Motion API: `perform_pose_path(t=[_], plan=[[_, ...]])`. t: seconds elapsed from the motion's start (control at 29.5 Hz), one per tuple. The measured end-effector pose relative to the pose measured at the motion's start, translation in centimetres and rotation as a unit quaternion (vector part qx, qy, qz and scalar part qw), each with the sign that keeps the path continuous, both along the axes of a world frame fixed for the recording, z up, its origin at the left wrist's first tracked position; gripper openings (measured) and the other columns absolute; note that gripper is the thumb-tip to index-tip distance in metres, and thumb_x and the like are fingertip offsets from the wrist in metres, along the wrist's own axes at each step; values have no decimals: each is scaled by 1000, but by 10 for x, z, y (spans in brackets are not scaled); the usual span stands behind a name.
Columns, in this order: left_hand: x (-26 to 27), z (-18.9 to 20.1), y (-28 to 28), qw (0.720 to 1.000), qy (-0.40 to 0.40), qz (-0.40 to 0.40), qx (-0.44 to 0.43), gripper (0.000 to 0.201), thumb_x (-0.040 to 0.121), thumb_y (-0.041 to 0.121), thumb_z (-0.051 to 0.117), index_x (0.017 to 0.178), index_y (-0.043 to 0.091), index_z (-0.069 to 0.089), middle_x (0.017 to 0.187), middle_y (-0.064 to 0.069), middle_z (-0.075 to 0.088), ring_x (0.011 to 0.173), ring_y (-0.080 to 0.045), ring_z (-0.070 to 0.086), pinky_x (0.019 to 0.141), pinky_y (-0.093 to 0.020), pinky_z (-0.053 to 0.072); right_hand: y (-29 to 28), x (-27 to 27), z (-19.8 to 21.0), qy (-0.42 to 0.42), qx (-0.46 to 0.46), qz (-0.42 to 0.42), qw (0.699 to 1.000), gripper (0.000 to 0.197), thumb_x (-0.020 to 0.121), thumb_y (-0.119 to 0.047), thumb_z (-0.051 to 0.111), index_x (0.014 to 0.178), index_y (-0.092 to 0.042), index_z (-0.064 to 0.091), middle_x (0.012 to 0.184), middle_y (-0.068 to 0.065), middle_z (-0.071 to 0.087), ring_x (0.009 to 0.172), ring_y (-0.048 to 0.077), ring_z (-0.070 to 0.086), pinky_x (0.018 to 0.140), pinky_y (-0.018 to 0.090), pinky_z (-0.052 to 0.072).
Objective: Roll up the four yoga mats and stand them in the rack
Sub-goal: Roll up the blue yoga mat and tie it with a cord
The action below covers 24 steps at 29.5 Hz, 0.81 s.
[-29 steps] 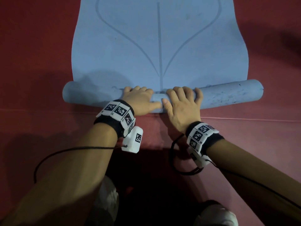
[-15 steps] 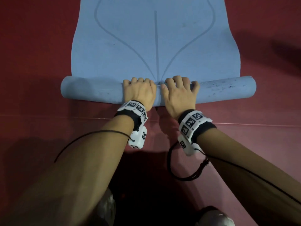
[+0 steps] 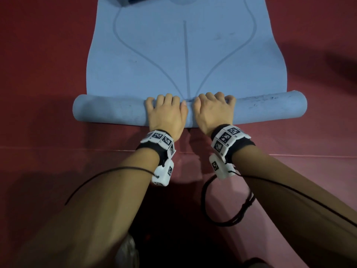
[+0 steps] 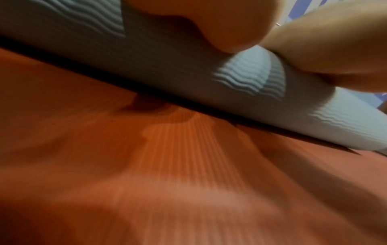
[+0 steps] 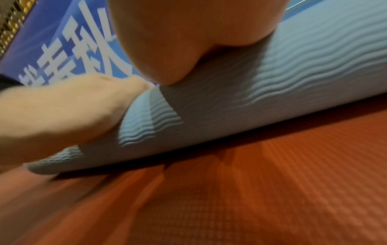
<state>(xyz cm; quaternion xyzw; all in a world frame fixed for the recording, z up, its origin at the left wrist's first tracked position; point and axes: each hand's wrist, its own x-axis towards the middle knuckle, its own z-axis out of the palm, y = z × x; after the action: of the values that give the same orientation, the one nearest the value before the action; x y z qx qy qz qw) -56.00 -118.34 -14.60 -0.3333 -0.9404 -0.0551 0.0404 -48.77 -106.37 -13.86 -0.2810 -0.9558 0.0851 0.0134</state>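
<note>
Right now your blue yoga mat [image 3: 185, 60] lies on the red floor mat [image 3: 44, 55], its near end wound into a roll [image 3: 108, 111] that runs crosswise, the rest spread flat beyond the roll. Curved lines and one straight centre line are printed on the flat part and meet just beyond the roll's middle. Your left hand [image 3: 167, 113] sits palm down on top of the roll, just left of its centre, fingers [image 3: 164, 98] curled over the far side and pressing into it. Your right hand [image 3: 211, 111] sits likewise just right of centre, fingers [image 3: 211, 96] hooked over the roll's far edge. Your two thumbs lie side by side at the middle, nearly touching. From the wrist views, the roll's ribbed outer face [image 5: 293, 69] rests on the floor mat [image 4: 188, 182], with each palm bearing down on it. Beyond the flat part, at the far edge, a dark object [image 3: 125, 0] lies on the blue mat, too cropped to identify. Black cables [image 3: 228, 219] trail near the roll from your wristbands [image 3: 226, 140].
</note>
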Motion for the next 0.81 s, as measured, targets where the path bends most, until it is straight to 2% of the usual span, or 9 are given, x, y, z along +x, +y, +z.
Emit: perform_pose_path(t=[0.14,0.2,0.34,0.44,0.51,0.61,0.71,0.78,0.81], plan=[[-20,10,17,996,-53,-7,-73,45,101,32,23,95,18,65,99,-1,67,95,-27,58,92,-46,33,-5,13,-6,42,18,12,999,44,104,-40,24,116,-18,60,116,-2,60,118,24,49,114,56,14],[-26,10,22,995,-68,-10,-76,46,102,32,23,96,19,67,100,-1,68,95,-27,59,91,-45,33,-7,19,-11,50,22,22,998,45,105,-43,25,124,-17,57,123,-2,58,123,25,47,116,56,8],[-22,2,12,999,-45,-24,10,52,102,40,23,98,19,71,99,0,71,96,-25,61,94,-44,34,-1,4,-10,47,14,11,999,45,103,-44,24,108,-18,61,108,-3,61,114,25,51,113,56,13],[-17,-7,-7,991,-9,-90,98,47,96,46,40,121,13,63,121,-1,64,114,-24,55,107,-46,31,7,-12,-7,34,13,4,999,50,101,-44,19,96,-17,61,98,0,64,105,29,55,109,57,20],[-19,-5,-15,990,-19,-120,67,66,82,55,53,132,12,54,132,-2,56,123,-25,48,112,-48,25,12,-21,-4,13,9,10,1000,54,99,-45,16,97,-18,62,99,2,66,105,31,56,108,56,22],[-30,3,-10,990,-61,-124,-20,92,62,58,74,140,17,45,138,0,50,127,-24,44,112,-42,21,21,-21,-2,4,-31,43,999,65,96,-58,14,113,-21,64,115,1,65,117,30,52,110,54,18],[-43,7,3,990,-76,-99,-59,94,59,60,81,138,22,45,133,2,53,125,-23,46,106,-39,22,31,-8,-3,20,-36,111,993,76,85,-78,27,134,-27,54,134,-3,55,129,28,43,111,59,10],[-50,10,12,989,-92,-85,-84,92,59,65,79,135,24,47,130,2,54,123,-23,47,105,-40,25,36,-3,-3,-18,-4,135,991,87,73,-84,48,142,-30,44,139,-3,50,131,31,41,111,64,10],[-52,11,16,987,-101,-80,-98,92,59,66,79,135,25,46,129,2,54,123,-23,47,105,-40,25,37,-4,-1,-51,0,135,990,92,68,-81,60,143,-31,40,139,-3,49,131,31,40,112,64,10]])
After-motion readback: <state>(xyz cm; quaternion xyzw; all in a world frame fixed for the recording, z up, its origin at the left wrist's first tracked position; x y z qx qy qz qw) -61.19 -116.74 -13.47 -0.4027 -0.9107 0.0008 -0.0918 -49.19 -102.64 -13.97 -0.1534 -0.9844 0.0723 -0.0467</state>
